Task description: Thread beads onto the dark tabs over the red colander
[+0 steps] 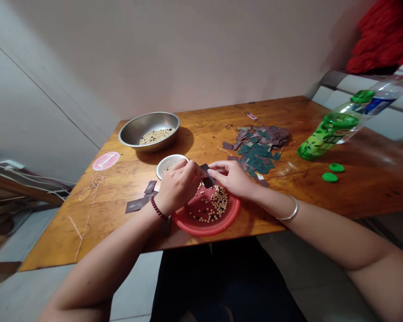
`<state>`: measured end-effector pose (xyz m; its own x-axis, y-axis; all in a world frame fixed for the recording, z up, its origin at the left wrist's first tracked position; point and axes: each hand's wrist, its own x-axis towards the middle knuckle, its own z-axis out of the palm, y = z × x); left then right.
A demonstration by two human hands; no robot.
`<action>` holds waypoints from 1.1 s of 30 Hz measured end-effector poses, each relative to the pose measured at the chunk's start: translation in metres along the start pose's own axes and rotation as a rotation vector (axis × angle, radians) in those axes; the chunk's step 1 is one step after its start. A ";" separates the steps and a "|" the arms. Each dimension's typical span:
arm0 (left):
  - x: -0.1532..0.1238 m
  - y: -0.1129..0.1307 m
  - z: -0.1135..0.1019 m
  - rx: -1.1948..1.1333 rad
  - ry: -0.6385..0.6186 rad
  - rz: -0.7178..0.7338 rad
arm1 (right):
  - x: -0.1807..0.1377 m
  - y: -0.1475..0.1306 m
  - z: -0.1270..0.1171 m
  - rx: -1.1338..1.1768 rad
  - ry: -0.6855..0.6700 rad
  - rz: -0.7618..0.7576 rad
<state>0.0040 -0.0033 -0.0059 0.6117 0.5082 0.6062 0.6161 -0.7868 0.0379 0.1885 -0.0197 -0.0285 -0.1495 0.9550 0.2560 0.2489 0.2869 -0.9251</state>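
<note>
Over a red plastic basket [233, 217] on the table, my right hand [233, 180] pinches a small dark square pouch or patch [208, 178] between thumb and fingers. My left hand [181, 184] is closed, its fingertips bunched close to the patch's left side; whatever they hold is hidden. Small round pale and dark beads or beans [218, 203] lie in the basket, mostly on its right side. Behind my left hand stands a white bowl [159, 169], partly covered by the hand, with a few pale pieces inside. Several dark patches [137, 205] lie left of my left wrist.
A steel bowl [125, 139] of similar small pieces stands at the back left. Brown and green patches [260, 150] form a pile at the back right. Two bottles, one green [332, 129], stand to the right near green caps [336, 167]. Loose thread [96, 183] trails at left.
</note>
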 end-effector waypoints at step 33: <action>0.001 0.002 0.000 0.021 -0.029 -0.142 | -0.001 0.004 0.000 -0.011 -0.032 -0.012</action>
<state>0.0057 -0.0046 -0.0050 0.5318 0.6240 0.5725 0.7074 -0.6990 0.1047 0.1898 -0.0197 -0.0326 -0.1826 0.9488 0.2577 0.2570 0.2990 -0.9190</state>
